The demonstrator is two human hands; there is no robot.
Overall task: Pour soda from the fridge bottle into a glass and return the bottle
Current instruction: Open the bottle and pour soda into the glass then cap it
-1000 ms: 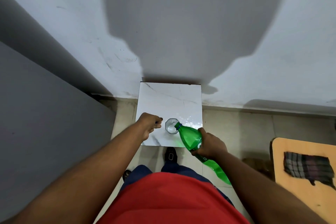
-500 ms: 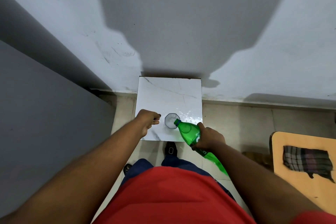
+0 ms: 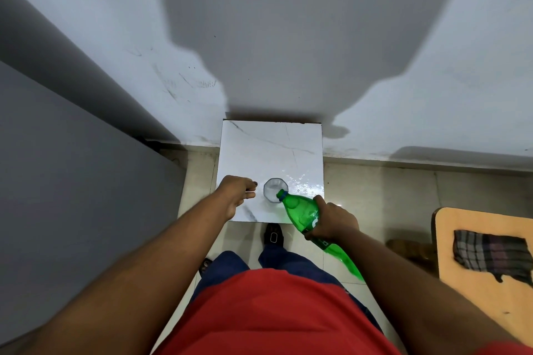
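A clear glass (image 3: 272, 189) stands on the small white marble-top table (image 3: 259, 147), near its front edge. My right hand (image 3: 331, 222) grips a green soda bottle (image 3: 300, 210) around its middle. The bottle is tilted, with its uncapped mouth over the glass's right rim and its base down by my right forearm. My left hand (image 3: 235, 192) rests on the table just left of the glass, apart from it, its fingers curled shut. Whatever lies inside that fist is hidden.
A tall grey surface (image 3: 72, 181) fills the left side. A wooden table (image 3: 476, 297) with a checked cloth (image 3: 493, 253) stands at the right. The table is wet and shiny right of the glass. My shoe (image 3: 273, 235) shows on the tiled floor below the table.
The bottle's mouth has stayed over the glass's rim, and the bottle lies a little flatter. My left hand has kept its place beside the glass. The view has shifted slightly.
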